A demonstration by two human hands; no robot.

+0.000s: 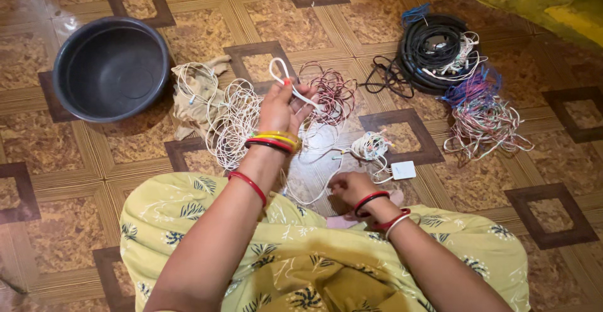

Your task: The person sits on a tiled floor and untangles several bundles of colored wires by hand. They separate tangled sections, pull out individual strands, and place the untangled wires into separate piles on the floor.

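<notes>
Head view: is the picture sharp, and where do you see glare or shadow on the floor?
Head view: mostly sharp; the left hand holding a white cable loop is crisp, and the right hand is slightly soft. Glare shines on the patterned floor at the top left. The black basin casts a soft shadow. Straight tile lines bend near the edges.

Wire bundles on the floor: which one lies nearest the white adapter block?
The small white wire bundle, just left of the white adapter block. The red-and-white tangle, black coil and multicoloured heap lie farther off.
</notes>
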